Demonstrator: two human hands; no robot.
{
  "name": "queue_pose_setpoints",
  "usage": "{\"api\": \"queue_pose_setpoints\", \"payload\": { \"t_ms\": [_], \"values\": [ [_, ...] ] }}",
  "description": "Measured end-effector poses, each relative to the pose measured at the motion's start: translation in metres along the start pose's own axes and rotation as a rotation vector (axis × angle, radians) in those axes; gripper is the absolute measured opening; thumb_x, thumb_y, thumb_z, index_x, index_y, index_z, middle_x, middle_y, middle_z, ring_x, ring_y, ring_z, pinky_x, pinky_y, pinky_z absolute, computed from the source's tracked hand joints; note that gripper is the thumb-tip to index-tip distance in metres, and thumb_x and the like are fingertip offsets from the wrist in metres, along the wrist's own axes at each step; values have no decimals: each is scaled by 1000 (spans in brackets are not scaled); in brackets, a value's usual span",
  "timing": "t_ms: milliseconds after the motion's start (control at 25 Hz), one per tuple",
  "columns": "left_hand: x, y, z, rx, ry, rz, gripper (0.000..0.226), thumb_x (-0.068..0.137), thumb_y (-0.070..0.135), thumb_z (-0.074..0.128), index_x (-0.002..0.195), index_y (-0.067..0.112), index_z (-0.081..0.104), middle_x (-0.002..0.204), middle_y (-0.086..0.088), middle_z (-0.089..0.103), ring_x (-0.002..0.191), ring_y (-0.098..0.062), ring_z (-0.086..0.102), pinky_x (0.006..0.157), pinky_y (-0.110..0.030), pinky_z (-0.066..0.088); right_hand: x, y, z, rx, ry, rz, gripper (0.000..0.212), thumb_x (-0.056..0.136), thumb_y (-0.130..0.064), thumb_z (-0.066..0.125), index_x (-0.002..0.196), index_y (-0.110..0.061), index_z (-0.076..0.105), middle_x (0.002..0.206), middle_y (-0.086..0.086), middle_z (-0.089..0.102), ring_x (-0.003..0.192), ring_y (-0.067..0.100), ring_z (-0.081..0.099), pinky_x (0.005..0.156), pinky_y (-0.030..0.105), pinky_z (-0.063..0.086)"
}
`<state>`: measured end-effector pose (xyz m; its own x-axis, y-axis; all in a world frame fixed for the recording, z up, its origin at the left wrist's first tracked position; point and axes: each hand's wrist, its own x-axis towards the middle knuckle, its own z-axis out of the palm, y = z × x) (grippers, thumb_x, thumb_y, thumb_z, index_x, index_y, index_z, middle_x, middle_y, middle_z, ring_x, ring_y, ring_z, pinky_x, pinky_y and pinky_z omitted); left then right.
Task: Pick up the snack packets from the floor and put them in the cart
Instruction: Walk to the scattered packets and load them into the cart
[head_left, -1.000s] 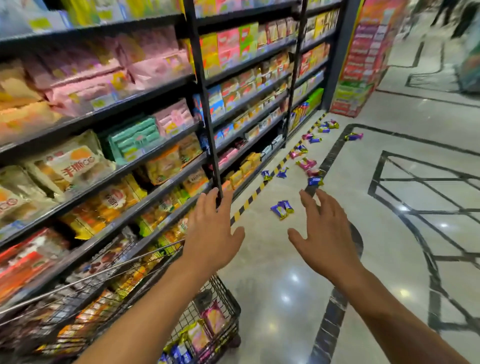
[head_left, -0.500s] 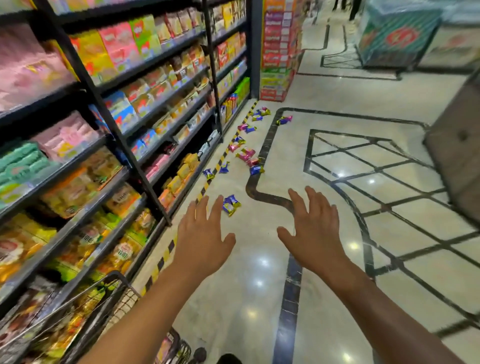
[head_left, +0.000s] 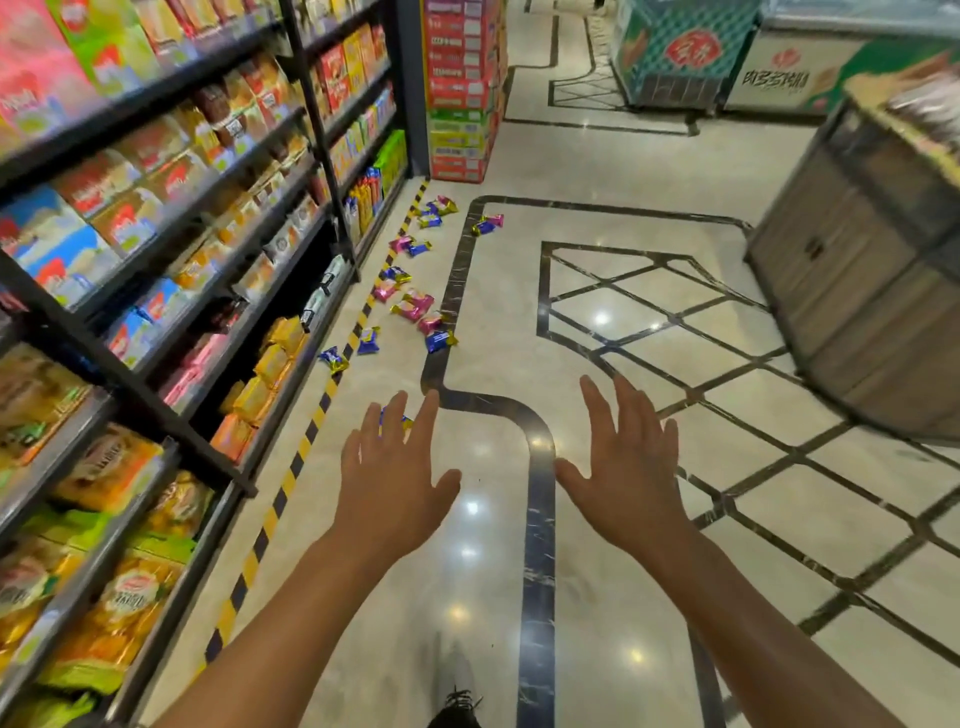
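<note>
Head view: both hands, left hand and right hand, hovering empty, fingers spread; shiny pink and blue foil snack packets lying beside black-yellow striped floor tape; cart unseen, collecting pending.

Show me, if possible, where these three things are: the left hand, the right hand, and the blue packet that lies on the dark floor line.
left hand (head_left: 392, 480): head view, back of the hand.
right hand (head_left: 626, 475): head view, back of the hand.
blue packet (head_left: 440, 341): head view, middle of the wrapper.
</note>
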<state>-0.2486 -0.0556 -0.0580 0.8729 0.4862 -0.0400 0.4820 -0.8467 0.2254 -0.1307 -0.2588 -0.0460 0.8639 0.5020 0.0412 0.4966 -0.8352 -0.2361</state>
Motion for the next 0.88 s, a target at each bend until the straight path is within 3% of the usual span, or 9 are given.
{"api": "queue_pose_setpoints", "payload": {
  "t_ms": [520, 880],
  "values": [
    [132, 0, 32, -22, -120, 103, 84, 95, 61, 42, 158, 32, -6, 167, -5, 0, 153, -29, -2, 122, -43, 12, 108, 12, 34, -38, -54, 170, 84, 92, -59, 47, 154, -34, -4, 164, 5, -12, 151, 30, -5, 120, 56, 2],
    [270, 46, 29, -50, -144, 45, 84, 96, 59, 45, 157, 35, -10, 167, -2, -5, 153, -29, -5, 122, -47, 9, 242, 64, 34, 2, -84, 159, 84, 94, -59, 44, 154, -35, -10, 164, 4, -14, 151, 29, -12, 120, 58, -2]
  ]
}}
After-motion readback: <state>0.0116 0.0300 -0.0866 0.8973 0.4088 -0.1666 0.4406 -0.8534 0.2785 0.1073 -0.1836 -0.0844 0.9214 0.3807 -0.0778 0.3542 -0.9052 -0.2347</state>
